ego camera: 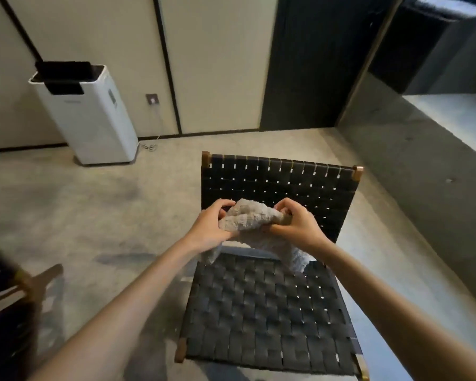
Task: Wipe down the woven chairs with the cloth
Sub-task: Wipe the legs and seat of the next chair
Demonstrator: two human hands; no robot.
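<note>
Grey cloth [248,221] bunched, gripped by left hand [209,226] and right hand [297,224] fingers; hides part of woven chair [264,312] backrest.

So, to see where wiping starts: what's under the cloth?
The left hand and right hand hold the cloth above the rear of the woven chair seat. Where seat meets backrest is covered by the cloth, so unseen.
</note>
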